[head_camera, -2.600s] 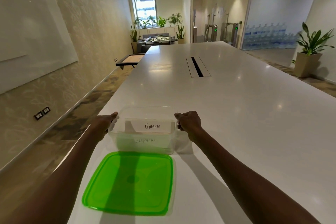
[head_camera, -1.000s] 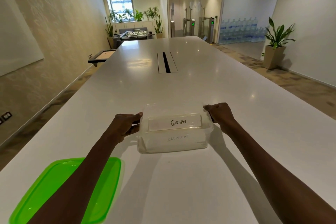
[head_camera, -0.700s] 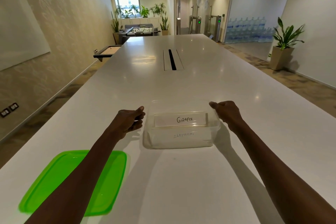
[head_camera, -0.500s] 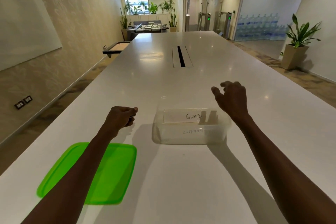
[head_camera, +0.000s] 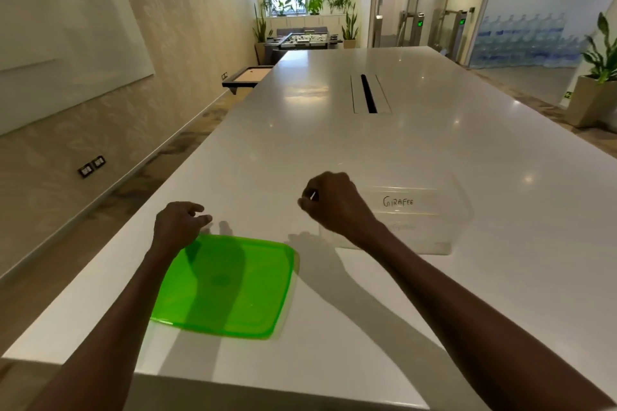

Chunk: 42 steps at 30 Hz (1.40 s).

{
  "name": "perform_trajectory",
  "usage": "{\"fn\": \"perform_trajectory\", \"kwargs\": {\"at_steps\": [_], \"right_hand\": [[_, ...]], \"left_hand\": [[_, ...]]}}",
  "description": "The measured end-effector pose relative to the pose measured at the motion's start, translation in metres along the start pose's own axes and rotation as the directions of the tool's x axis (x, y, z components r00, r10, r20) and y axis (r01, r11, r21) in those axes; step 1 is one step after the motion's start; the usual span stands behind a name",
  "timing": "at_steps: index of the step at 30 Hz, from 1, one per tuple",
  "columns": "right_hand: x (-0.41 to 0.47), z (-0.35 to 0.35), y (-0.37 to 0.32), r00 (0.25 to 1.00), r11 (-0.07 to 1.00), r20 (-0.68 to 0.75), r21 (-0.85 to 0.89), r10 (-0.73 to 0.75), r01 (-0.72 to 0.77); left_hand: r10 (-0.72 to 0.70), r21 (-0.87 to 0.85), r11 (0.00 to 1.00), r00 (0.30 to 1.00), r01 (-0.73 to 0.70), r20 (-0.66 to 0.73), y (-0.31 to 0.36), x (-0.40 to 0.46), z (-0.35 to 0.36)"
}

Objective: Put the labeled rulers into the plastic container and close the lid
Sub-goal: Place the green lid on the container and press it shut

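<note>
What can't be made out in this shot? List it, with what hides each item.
- Head view: the left end of the plastic container is hidden behind the right hand.
- The lower ruler's label is too faint through the clear wall to read; only GIRAFEE is legible.
- The green lid has its near-left corner covered by the left forearm.

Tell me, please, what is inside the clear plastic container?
Inside the container a white ruler labeled GIRAFEE shows. A second faint label sits lower, unreadable. The right hand covers the container's left end.
</note>
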State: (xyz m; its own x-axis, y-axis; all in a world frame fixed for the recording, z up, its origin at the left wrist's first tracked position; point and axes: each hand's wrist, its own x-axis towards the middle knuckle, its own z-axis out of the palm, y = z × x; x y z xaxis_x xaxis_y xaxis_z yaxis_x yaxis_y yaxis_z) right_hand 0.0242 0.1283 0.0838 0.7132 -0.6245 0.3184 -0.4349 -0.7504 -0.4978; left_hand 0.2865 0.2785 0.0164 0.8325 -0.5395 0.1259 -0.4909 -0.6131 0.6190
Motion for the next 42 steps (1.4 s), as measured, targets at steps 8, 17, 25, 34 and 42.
{"fn": "perform_trajectory", "kwargs": {"at_steps": [8, 17, 25, 34, 42], "right_hand": [[-0.014, 0.063, 0.002, 0.929, 0.975, 0.295, -0.069, 0.224, -0.213], [-0.022, 0.082, -0.004, 0.906, 0.951, 0.317, 0.036, 0.282, -0.308], [-0.011, 0.047, -0.016, 0.968, 0.97, 0.119, 0.077, 0.22, -0.23], [0.002, 0.001, -0.019, 0.988, 0.967, -0.032, 0.209, 0.153, -0.143], [0.01, -0.042, -0.015, 0.936, 0.572, 0.122, 0.763, 0.331, -0.301]], "left_hand": [[-0.05, 0.107, 0.993, 0.998, 0.046, 0.029, -0.04, -0.011, -0.012], [-0.006, 0.136, 0.991, 1.0, 0.008, -0.017, -0.043, -0.019, -0.018], [0.044, -0.074, 0.996, 0.983, -0.058, -0.175, -0.009, -0.003, -0.039], [0.174, -0.121, 0.953, 0.831, -0.277, -0.528, 0.06, -0.003, -0.069], [0.156, -0.306, 0.795, 0.664, -0.524, -0.731, 0.104, 0.0, -0.085]]}}
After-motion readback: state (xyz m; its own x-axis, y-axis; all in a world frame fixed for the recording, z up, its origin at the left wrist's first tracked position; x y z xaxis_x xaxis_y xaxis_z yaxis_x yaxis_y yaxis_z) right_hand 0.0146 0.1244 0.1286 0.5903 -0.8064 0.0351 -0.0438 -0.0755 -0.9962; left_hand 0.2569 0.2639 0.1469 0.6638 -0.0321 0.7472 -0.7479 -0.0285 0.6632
